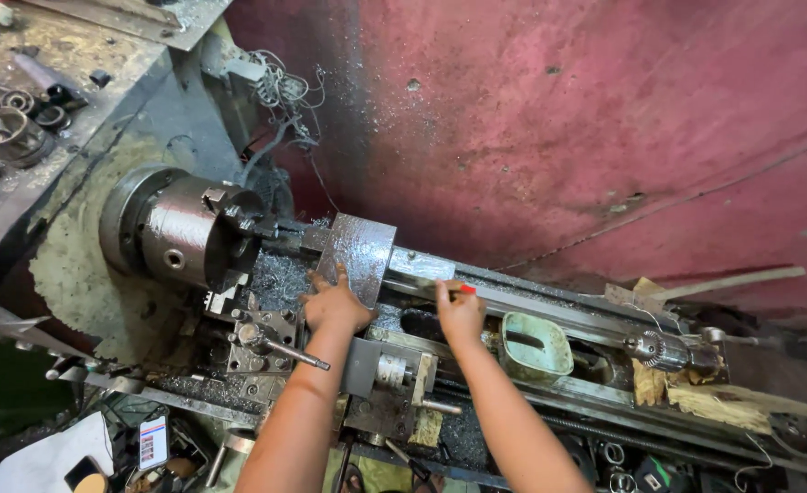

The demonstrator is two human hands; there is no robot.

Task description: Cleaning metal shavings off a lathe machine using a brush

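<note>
Leaning over the lathe bed (549, 306), we have our left hand (335, 306) pressed flat, fingers spread and loose, against the lower edge of a grey metal plate (359, 251) that stands on the carriage just right of the chuck (179, 233). Our right hand (461, 313) is pinched around a thin red-tipped marker or stick (463, 289), held against the long flat bar (421, 267) that runs from the plate along the back rail.

As far as we can judge, the work sits at a setting-up or marking stage. The plate is already in place on the carriage, and the chuck shows no blur, so it seems to be at rest. We cannot make out any workpiece gripped in its jaws. Swarf (280, 274) lies thick between chuck and plate, so cutting has been done on this machine. The tool post (262, 338) and its handle sit untouched just left of our left wrist, and the drill chuck (645, 347) at the tailstock end is well apart from both hands. A green tub (536, 345) rests in the bed just beside our right forearm. Whether any mark is already drawn on the bar, we cannot tell.
</note>
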